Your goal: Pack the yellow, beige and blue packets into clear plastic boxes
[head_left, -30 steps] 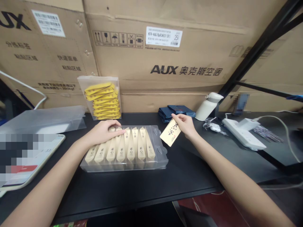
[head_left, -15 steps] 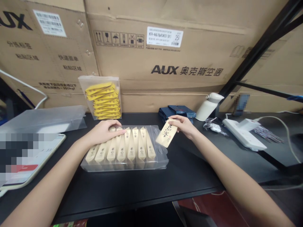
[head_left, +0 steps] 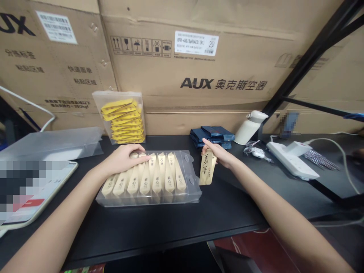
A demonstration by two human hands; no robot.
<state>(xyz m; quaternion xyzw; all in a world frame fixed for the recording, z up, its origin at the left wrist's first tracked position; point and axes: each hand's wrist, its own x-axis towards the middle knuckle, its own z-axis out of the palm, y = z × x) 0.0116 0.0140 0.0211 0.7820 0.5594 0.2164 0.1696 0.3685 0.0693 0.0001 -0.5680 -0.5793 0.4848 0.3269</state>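
A clear plastic box (head_left: pixel 191 172) lies on the black table, holding several cream packets (head_left: pixel 157 181) with dark lettering, set in a slanting row. My left hand (head_left: pixel 126 159) reaches over the box's back left part, its fingers curled down around the packets there and its thumb along their tops. Just right of the box, my right hand (head_left: pixel 219 154) pinches a single cream packet (head_left: pixel 207 169) by its upper end. That packet hangs almost upright, printed side showing, and its lower end is above the table or touching it; I cannot tell which.
Behind stand a clear box of yellow packets (head_left: pixel 125 121), dark blue pouches (head_left: pixel 212 135) and a white bottle (head_left: pixel 250 128). A phone (head_left: pixel 42 204) and plastic sleeve (head_left: pixel 57 142) are at left. Earphones (head_left: pixel 258 152) and a power strip (head_left: pixel 292 161) lie right. Cardboard boxes (head_left: pixel 159 91) wall the back.
My right hand has turned the single packet from a slant to nearly upright, a little farther right of the box's edge. My left hand stays on the row.
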